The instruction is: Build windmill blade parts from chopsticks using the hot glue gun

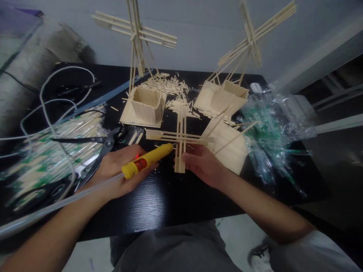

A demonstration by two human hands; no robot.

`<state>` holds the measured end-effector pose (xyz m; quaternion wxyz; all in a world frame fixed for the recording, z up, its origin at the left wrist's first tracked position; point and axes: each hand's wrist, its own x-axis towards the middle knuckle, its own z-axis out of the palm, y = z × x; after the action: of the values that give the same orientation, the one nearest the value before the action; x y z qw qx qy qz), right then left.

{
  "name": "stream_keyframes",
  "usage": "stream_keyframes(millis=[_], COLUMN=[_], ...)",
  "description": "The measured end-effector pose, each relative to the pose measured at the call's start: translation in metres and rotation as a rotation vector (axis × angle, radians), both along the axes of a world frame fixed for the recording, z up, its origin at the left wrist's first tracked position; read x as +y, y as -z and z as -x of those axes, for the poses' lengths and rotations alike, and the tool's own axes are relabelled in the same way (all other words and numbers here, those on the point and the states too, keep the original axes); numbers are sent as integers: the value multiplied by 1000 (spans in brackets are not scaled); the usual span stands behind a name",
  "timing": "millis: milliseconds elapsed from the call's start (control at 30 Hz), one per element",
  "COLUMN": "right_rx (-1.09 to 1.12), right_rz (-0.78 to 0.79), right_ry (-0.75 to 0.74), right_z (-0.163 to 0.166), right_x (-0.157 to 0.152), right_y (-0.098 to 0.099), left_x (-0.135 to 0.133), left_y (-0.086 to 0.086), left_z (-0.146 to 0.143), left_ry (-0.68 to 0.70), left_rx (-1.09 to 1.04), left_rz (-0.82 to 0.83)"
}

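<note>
My left hand (117, 172) is closed around a yellow glue gun (147, 160), whose tip points right at a cross of wooden sticks (179, 139). My right hand (202, 163) grips the lower end of that cross and holds it just above the black table (159, 200). A flat panel of sticks (229, 145) lies behind my right hand.
Two stick models with boxes and tall cross blades stand at the back, one on the left (146, 102) and one on the right (227, 96). Cut stick ends (172, 88) lie between them. Black pliers (96, 153), white cables (53, 113) and packed sticks (42, 158) fill the left; crumpled plastic wrap (266, 128) is at the right.
</note>
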<state>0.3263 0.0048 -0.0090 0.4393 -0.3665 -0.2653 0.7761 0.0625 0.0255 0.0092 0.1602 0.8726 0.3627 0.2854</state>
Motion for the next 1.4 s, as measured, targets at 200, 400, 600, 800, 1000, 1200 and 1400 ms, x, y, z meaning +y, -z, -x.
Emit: stream_keyframes(millis=[200, 400, 600, 800, 1000, 1200, 1400], right_rx=[-27, -131, -152, -157, -161, -165, -137], right_rz=[3, -115, -134, -130, -129, -150, -149], right_ry=[11, 29, 29, 32, 11, 16, 29], right_z=[1, 2, 3, 2, 1, 1, 0], right_x=[-2, -2, 1, 1, -1, 0, 0], right_y=[0, 4, -1, -3, -1, 1, 6], left_x=[0, 2, 2, 3, 2, 0, 1], left_y=[-3, -1, -2, -2, -1, -2, -1], left_z=[-2, 0, 5, 4, 4, 4, 5], left_ry=[6, 24, 62, 44, 21, 8, 27], left_rx=[-27, -26, -14, 8, 8, 4, 19], left_rz=[-23, -49, -33, -18, -32, -10, -11])
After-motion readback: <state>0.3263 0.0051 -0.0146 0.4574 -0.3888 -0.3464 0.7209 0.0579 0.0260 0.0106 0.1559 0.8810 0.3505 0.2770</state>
